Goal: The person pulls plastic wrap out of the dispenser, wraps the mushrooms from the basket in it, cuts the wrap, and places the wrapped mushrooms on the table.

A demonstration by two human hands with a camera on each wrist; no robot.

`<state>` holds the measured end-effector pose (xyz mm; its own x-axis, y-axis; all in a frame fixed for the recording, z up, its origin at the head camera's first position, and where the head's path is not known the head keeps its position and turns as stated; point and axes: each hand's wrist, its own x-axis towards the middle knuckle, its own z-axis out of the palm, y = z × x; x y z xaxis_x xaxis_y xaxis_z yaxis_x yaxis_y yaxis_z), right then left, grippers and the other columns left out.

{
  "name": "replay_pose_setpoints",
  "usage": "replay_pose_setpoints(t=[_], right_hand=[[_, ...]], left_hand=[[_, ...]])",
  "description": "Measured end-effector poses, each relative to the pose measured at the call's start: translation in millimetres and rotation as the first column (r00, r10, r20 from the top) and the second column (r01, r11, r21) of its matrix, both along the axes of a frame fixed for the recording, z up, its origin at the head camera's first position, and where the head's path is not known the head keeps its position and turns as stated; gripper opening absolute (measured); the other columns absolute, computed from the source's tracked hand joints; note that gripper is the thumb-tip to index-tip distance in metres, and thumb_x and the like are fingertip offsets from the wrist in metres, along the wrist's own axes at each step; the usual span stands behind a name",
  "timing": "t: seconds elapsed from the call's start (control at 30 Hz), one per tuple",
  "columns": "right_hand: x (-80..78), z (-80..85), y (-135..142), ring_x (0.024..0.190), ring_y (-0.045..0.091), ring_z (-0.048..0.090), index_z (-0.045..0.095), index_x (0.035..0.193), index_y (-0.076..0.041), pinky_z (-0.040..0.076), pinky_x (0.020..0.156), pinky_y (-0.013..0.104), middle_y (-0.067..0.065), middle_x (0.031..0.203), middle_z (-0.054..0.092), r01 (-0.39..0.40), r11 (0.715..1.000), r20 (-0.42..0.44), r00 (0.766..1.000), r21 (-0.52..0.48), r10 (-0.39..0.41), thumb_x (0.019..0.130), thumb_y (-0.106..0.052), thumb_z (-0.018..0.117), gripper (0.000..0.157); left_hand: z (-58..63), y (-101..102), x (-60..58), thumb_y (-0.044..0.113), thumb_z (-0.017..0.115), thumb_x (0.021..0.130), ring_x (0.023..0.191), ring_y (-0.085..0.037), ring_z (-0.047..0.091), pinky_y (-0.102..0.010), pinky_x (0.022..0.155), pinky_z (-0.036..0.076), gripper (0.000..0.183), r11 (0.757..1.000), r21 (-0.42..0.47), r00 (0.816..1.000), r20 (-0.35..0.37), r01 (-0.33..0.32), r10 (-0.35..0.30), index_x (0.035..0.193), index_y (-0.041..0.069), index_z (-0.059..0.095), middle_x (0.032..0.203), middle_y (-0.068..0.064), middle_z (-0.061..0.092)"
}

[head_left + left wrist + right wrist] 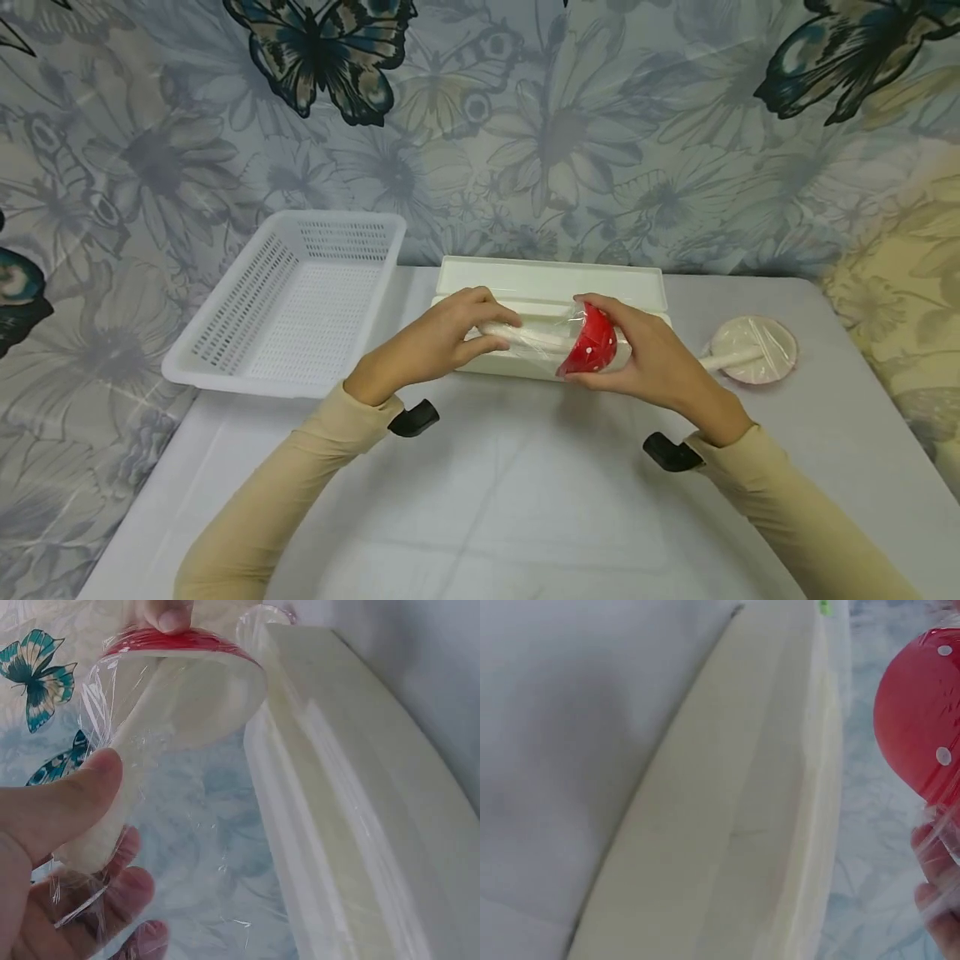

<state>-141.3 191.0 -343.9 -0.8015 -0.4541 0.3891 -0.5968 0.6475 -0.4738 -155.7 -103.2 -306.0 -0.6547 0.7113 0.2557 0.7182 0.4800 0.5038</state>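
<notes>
A red ladle (592,340) with white dots and a pale handle, wrapped in clear plastic, is held up over a long cream box (495,365). My left hand (457,333) pinches the wrapped handle between thumb and fingers. My right hand (645,354) grips the red bowl from its right side. In the left wrist view the bowl's white inside (214,697) faces the camera, and loose plastic hangs below the handle. The box's lid (551,279) stands open at the back; the hands and ladle hide much of the box's inside.
To the left is a white perforated basket (273,385). A second plastic-wrapped ladle (757,348) lies to the right of the box, its handle pointing left. A white cloth (480,500) covers the table, and a butterfly-patterned curtain (555,133) hangs behind.
</notes>
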Motion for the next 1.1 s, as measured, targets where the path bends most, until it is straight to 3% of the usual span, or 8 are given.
replay_pose_setpoints(t=[0.1, 0.2, 0.33, 0.57, 0.8, 1.1], right_hand=[[-5.8, 3.9, 1, 0.102, 0.025, 0.067, 0.051, 0.139, -0.010, 0.058, 0.083, 0.048, 0.012, 0.123, 0.067, -0.002, 1.000, 0.004, 1.000, -0.014, 0.002, 0.067, -0.025, 0.092, 0.085], [-10.8, 7.4, 2, 0.103, 0.025, 0.067, 0.052, 0.139, -0.011, 0.057, 0.084, 0.047, 0.011, 0.123, 0.068, 0.003, 1.000, 0.000, 1.000, -0.023, -0.003, 0.066, -0.025, 0.092, 0.084], [-16.4, 13.8, 2, 0.100, 0.022, 0.068, 0.054, 0.138, -0.012, 0.057, 0.081, 0.043, 0.008, 0.121, 0.069, 0.004, 1.000, -0.017, 1.000, -0.028, -0.005, 0.066, -0.025, 0.093, 0.083], [-21.9, 24.1, 1, 0.095, 0.019, 0.069, 0.055, 0.136, -0.012, 0.056, 0.080, 0.022, 0.007, 0.115, 0.071, -0.008, 1.000, -0.052, 0.999, -0.027, 0.007, 0.065, -0.023, 0.093, 0.081], [-22.8, 35.7, 0, 0.091, 0.020, 0.067, 0.055, 0.138, -0.012, 0.057, 0.076, 0.031, 0.008, 0.109, 0.072, -0.013, 1.000, -0.089, 0.996, -0.014, 0.011, 0.063, -0.022, 0.093, 0.084], [-23.3, 46.7, -1, 0.085, 0.021, 0.070, 0.056, 0.136, -0.008, 0.051, 0.075, 0.014, 0.010, 0.105, 0.073, -0.050, 0.999, -0.154, 0.987, -0.020, 0.046, 0.061, -0.019, 0.094, 0.085]], left_hand=[[4.8, 1, -2.5, 0.023, 0.067, 0.095, 0.087, -0.017, 0.054, -0.028, 0.080, 0.046, 0.030, 1.000, -0.007, 0.999, -0.039, -0.010, 0.010, 0.122, 0.010, 0.068, 0.101, -0.001, 0.065], [5.9, 1, -4.8, 0.022, 0.068, 0.095, 0.088, -0.016, 0.056, -0.031, 0.099, 0.047, 0.030, 1.000, 0.005, 0.998, -0.055, -0.008, 0.009, 0.121, 0.009, 0.069, 0.104, -0.001, 0.069], [5.7, 1, -7.5, 0.020, 0.068, 0.095, 0.091, -0.015, 0.058, -0.039, 0.118, 0.035, 0.030, 0.999, 0.038, 0.997, -0.073, 0.001, 0.001, 0.122, 0.008, 0.068, 0.107, -0.002, 0.072], [10.5, 0, -8.9, 0.019, 0.067, 0.095, 0.098, -0.015, 0.062, -0.030, 0.098, 0.047, 0.030, 0.998, 0.066, 0.995, -0.102, -0.006, 0.012, 0.123, 0.008, 0.068, 0.111, -0.002, 0.072], [19.0, -1, -6.6, 0.017, 0.068, 0.094, 0.101, -0.016, 0.063, -0.029, 0.089, 0.049, 0.030, 0.997, 0.083, 0.995, -0.103, -0.010, 0.018, 0.122, 0.007, 0.068, 0.112, -0.003, 0.072], [26.5, -3, -3.9, 0.013, 0.070, 0.092, 0.100, -0.018, 0.063, -0.030, 0.089, 0.050, 0.031, 0.994, 0.108, 0.990, -0.140, 0.005, 0.010, 0.121, 0.004, 0.068, 0.114, -0.005, 0.072]])
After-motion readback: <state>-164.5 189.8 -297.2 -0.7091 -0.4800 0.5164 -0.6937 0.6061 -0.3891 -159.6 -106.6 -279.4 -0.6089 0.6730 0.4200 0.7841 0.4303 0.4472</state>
